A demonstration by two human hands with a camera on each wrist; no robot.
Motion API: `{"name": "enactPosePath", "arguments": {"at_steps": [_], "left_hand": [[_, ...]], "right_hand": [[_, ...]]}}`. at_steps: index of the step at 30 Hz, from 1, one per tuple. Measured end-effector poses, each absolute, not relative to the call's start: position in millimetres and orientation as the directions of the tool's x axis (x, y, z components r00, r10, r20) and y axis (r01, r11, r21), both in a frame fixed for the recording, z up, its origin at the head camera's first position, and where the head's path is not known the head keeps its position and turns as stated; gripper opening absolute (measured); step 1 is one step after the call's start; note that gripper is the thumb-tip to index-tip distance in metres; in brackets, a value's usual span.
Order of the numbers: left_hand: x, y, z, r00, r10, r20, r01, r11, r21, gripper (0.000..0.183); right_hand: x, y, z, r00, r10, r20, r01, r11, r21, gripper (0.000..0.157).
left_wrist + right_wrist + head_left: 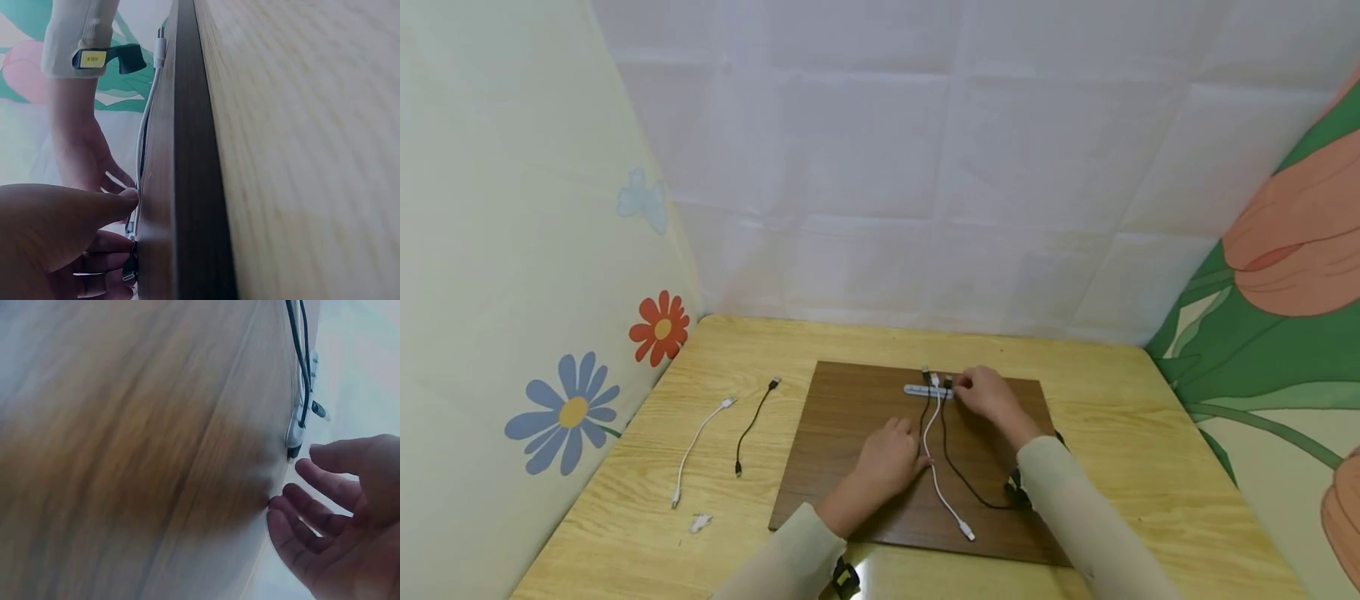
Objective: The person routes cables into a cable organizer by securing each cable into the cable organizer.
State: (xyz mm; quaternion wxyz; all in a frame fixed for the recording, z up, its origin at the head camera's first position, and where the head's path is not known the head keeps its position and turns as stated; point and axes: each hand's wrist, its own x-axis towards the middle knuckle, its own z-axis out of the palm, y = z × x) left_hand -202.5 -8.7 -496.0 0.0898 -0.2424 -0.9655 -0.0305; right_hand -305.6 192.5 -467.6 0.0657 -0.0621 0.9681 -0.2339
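A pale cable-clip strip lies near the far edge of a dark brown board. Three cables meet it: a white USB cable between two black ones, the right black cable curving toward the right forearm. My left hand rests low over the board, its thumb tip at the white cable and its fingers stretched forward. Beside those fingers shows a black connector. At the strip's right end is my right hand; its fingers are loosely bent with nothing between them.
Left of the board, a white cable and a short black cable lie on the yellow wood-grain table. A small white piece lies nearer. Printed cloth stands at both sides, and a white sheet behind.
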Motion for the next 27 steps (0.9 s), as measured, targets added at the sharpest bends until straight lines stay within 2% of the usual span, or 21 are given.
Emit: {"name": "enactPosePath", "arguments": {"at_steps": [4, 9, 18, 27], "left_hand": [[-202, -10, -495, -0.872, 0.454, 0.185, 0.470, 0.881, 0.052, 0.041], [-202, -13, -494, -0.886, 0.439, 0.151, 0.455, 0.886, 0.094, 0.044], [-201, -23, -491, -0.892, 0.438, 0.115, 0.450, 0.887, 0.107, 0.048], [-197, -31, -491, -0.895, 0.436, 0.092, 0.444, 0.887, 0.126, 0.044]], "right_hand": [[-298, 199, -467, -0.974, -0.194, -0.120, -0.136, 0.914, -0.383, 0.023], [-288, 205, -469, -0.951, -0.282, -0.127, -0.231, 0.921, -0.312, 0.044], [-271, 212, -468, -0.910, -0.331, -0.250, -0.246, 0.916, -0.318, 0.063], [-259, 224, -466, -0.896, -0.349, -0.276, -0.243, 0.902, -0.356, 0.073]]}}
